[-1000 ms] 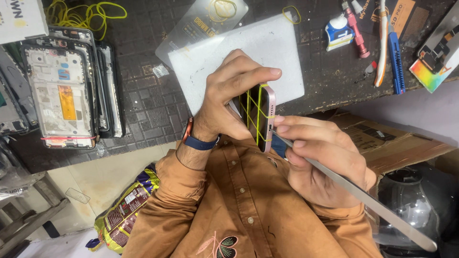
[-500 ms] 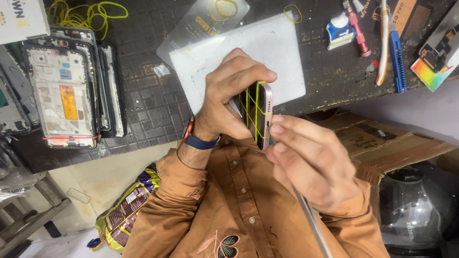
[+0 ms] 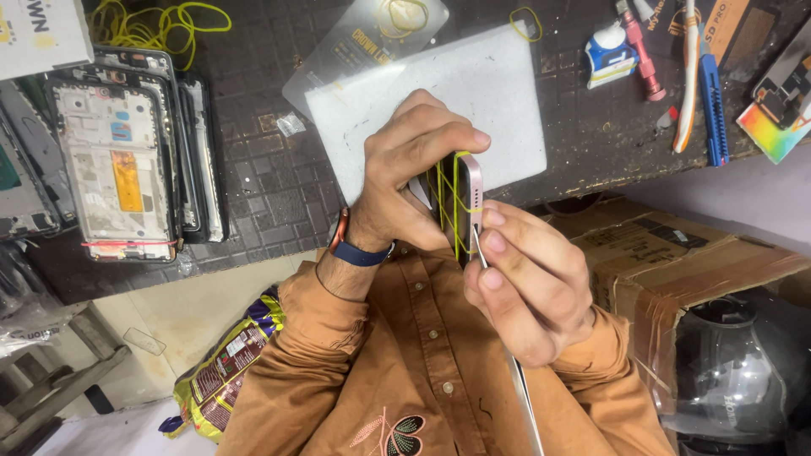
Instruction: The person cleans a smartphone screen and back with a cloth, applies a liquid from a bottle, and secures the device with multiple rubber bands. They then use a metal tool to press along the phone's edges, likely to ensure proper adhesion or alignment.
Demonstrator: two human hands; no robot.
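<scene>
Phone (image 3: 467, 203), banded with yellow rubber bands (image 3: 448, 198), stays in my left hand (image 3: 405, 181) grip; my right hand (image 3: 528, 283), closed on the thin metal blade (image 3: 480, 253), has rotated it down, tip now at the edge seam.

White box (image 3: 42, 34): far left corner of the bench, rectangular, white with dark and yellow print.
Clear flat sleeve (image 3: 372, 42): back edge of the bench, tilted, see-through with gold print, partly under a white pad.
Small white-and-blue package (image 3: 610, 52): back right of the bench, beside a pink tool.
Rainbow card (image 3: 773, 131): right edge of the bench, slanted, red through green to blue.
Cardboard box (image 3: 676, 262): below the bench's front right edge, brown, taped, dark print.
Snack packet (image 3: 224, 367): on the floor under the front edge, crumpled, yellow and purple.
</scene>
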